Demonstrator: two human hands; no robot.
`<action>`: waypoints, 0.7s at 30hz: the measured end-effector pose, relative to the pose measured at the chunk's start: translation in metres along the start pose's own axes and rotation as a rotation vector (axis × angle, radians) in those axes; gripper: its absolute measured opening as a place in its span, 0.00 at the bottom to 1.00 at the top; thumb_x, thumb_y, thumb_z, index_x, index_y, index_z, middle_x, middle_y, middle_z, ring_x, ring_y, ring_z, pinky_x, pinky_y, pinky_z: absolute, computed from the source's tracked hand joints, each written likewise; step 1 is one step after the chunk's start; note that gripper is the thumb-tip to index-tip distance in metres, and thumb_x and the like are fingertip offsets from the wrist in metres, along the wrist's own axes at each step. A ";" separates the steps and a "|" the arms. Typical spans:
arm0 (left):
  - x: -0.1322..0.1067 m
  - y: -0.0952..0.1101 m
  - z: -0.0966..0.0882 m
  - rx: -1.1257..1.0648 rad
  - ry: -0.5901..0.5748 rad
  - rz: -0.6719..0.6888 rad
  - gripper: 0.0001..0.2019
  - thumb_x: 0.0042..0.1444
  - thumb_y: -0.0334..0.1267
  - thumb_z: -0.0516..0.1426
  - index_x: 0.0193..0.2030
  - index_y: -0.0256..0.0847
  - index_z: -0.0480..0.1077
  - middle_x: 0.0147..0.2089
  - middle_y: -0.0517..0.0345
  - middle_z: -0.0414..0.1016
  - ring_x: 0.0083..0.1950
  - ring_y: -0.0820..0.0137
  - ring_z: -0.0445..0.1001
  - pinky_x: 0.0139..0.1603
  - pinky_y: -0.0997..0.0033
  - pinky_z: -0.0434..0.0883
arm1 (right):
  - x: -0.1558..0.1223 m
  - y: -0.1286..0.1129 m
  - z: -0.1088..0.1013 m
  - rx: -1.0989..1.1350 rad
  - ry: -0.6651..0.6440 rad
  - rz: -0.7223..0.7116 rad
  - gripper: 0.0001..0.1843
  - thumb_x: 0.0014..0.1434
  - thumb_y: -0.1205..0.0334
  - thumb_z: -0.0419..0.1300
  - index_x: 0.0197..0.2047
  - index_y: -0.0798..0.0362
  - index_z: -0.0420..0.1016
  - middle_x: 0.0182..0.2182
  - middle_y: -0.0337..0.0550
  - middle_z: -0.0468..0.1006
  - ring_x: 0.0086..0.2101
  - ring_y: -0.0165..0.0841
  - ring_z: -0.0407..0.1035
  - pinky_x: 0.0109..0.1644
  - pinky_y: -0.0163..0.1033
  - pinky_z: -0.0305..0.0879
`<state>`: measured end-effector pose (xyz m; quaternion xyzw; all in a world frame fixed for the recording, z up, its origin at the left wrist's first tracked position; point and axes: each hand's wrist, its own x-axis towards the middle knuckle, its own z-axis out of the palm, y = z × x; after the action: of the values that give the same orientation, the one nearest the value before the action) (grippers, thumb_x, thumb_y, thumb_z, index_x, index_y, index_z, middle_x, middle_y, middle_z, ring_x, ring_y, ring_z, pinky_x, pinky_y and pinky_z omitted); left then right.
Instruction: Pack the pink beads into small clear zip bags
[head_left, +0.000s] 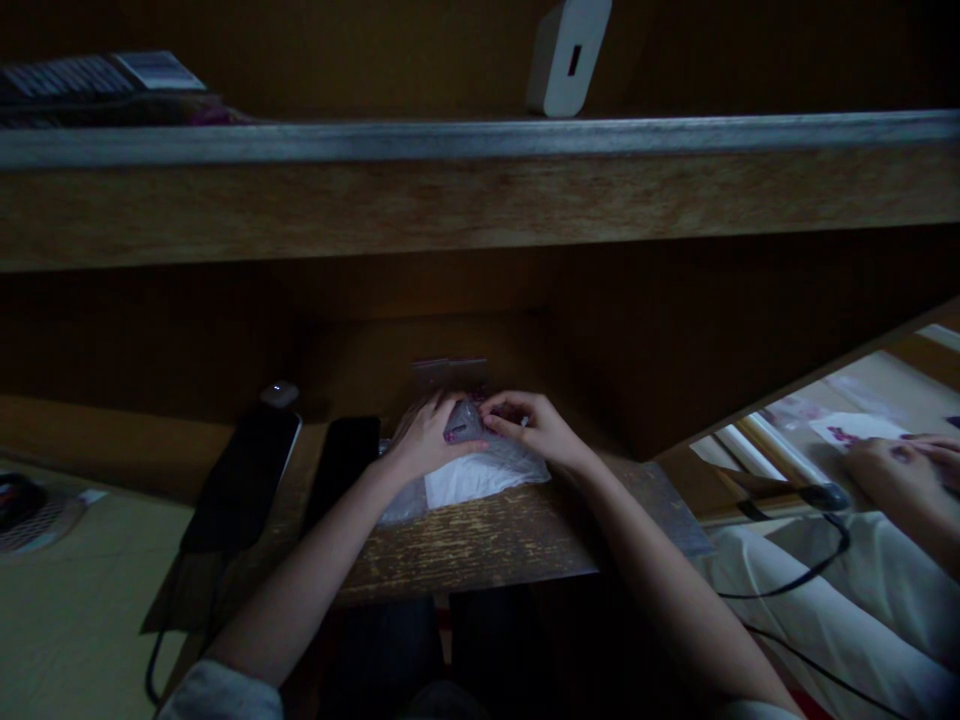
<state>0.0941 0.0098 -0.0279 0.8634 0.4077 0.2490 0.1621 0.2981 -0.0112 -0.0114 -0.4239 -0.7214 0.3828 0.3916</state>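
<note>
My left hand [427, 437] and my right hand [526, 425] meet low at the middle of the view, their fingertips on a small clear plastic packet [463, 422] with something grey and purple inside. The packet's contents are partly hidden by my fingers. Below my hands lies a crinkled clear plastic sheet [397, 505] around a white paper or cloth piece [480, 478]. All of this rests on a dark wooden desk [465, 548]. A black phone [342, 470] lies just left of my left hand.
A larger black tablet [240, 480] and a small grey mouse [279, 394] lie further left. A wooden shelf edge [480, 140] spans overhead, holding a white box [568, 55]. At right, another person's hand [896, 470] sits near white paper [855, 430], with a black cable [802, 570] below.
</note>
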 end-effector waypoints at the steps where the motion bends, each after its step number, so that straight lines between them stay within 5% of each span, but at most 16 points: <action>1: 0.000 0.000 -0.001 0.017 0.017 0.007 0.29 0.48 0.55 0.60 0.53 0.42 0.62 0.52 0.48 0.68 0.53 0.57 0.68 0.51 0.57 0.66 | 0.000 -0.001 0.000 -0.024 0.009 -0.002 0.14 0.57 0.54 0.59 0.39 0.55 0.76 0.35 0.45 0.78 0.34 0.32 0.69 0.37 0.36 0.63; 7: 0.001 0.001 -0.003 0.092 0.056 -0.014 0.27 0.47 0.49 0.62 0.51 0.41 0.62 0.51 0.47 0.66 0.54 0.55 0.65 0.52 0.54 0.64 | -0.002 -0.009 0.006 -0.142 -0.143 -0.010 0.14 0.55 0.51 0.60 0.36 0.55 0.76 0.27 0.40 0.75 0.27 0.28 0.66 0.30 0.32 0.60; 11: 0.000 0.000 -0.001 0.003 0.080 -0.074 0.34 0.43 0.50 0.64 0.54 0.41 0.58 0.50 0.47 0.68 0.51 0.56 0.68 0.50 0.56 0.65 | -0.001 -0.007 0.010 -0.063 -0.078 -0.005 0.10 0.57 0.57 0.58 0.34 0.56 0.76 0.31 0.42 0.77 0.31 0.30 0.69 0.35 0.34 0.62; 13: 0.001 -0.001 -0.002 -0.111 0.113 -0.117 0.35 0.42 0.51 0.64 0.54 0.41 0.58 0.47 0.49 0.70 0.48 0.58 0.70 0.47 0.59 0.67 | 0.000 -0.003 0.009 0.020 -0.009 -0.001 0.09 0.56 0.59 0.59 0.36 0.56 0.75 0.31 0.43 0.77 0.32 0.31 0.69 0.36 0.35 0.63; 18: 0.006 -0.002 -0.003 -0.572 0.145 -0.128 0.13 0.57 0.48 0.53 0.40 0.40 0.65 0.34 0.58 0.70 0.36 0.70 0.70 0.37 0.71 0.66 | 0.002 0.005 0.005 0.179 0.078 0.038 0.15 0.54 0.62 0.60 0.45 0.56 0.71 0.27 0.40 0.73 0.27 0.29 0.67 0.32 0.34 0.63; 21: 0.008 -0.003 -0.002 -0.711 0.113 -0.180 0.15 0.58 0.49 0.52 0.30 0.38 0.65 0.26 0.61 0.65 0.27 0.74 0.65 0.30 0.75 0.63 | 0.002 0.005 0.005 0.197 0.084 0.031 0.17 0.54 0.64 0.59 0.48 0.55 0.68 0.26 0.38 0.72 0.27 0.29 0.67 0.32 0.34 0.62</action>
<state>0.0956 0.0180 -0.0252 0.6987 0.3783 0.4072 0.4504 0.2944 -0.0091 -0.0176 -0.4103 -0.6563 0.4399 0.4554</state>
